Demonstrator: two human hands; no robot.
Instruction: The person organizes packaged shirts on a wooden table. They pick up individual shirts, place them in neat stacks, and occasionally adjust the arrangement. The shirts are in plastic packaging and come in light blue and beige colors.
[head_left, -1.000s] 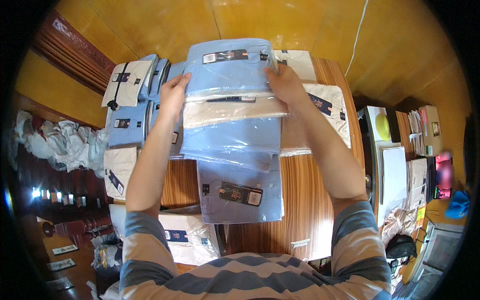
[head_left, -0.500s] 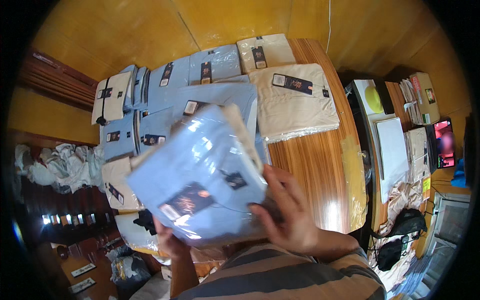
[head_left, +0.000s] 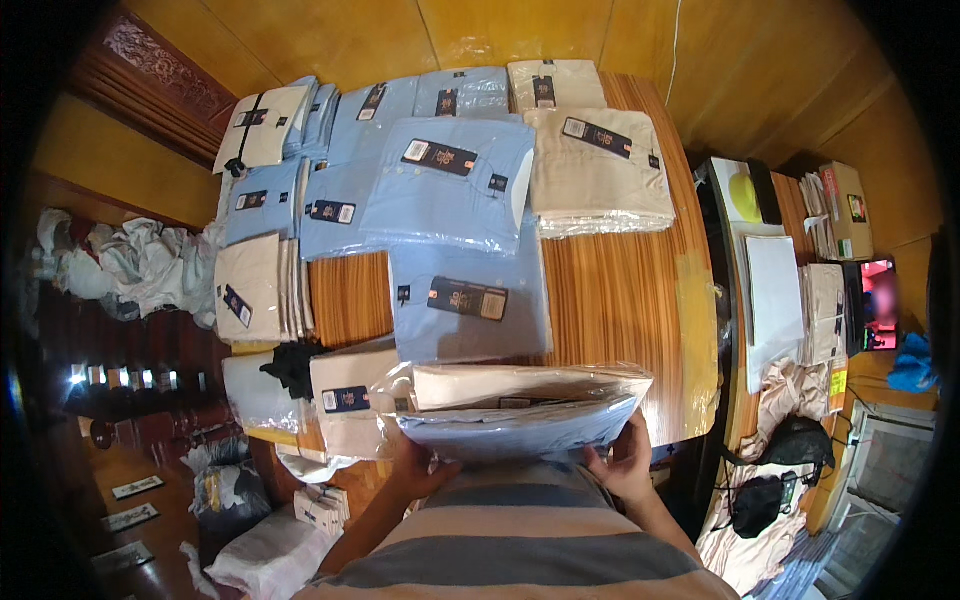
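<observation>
Close to my body, over the table's near edge, I hold a small bundle of folded garments [head_left: 515,432] in clear plastic bags, blue on my side and beige on the far side. It stands tilted up on edge, so its upper edges face me. My left hand [head_left: 420,468] is closed on its left end, my right hand [head_left: 626,462] on its right end. Just beyond lies a bagged blue garment [head_left: 430,325] with a dark tag. A taller blue stack [head_left: 400,215] sits behind it. To the left of the bundle is a beige bagged garment [head_left: 335,375].
Beige stacks [head_left: 600,180] lie at the far right of the wooden table [head_left: 620,300]. Smaller blue and beige piles line its left side, with a black cloth [head_left: 293,368] near them. A side desk [head_left: 745,400] on the right holds papers, a black bag [head_left: 800,445] and a lit screen.
The bundle has come down towards me and turned from blue face up to standing on edge. Both hands moved to its ends. The blue garment behind it now shows.
</observation>
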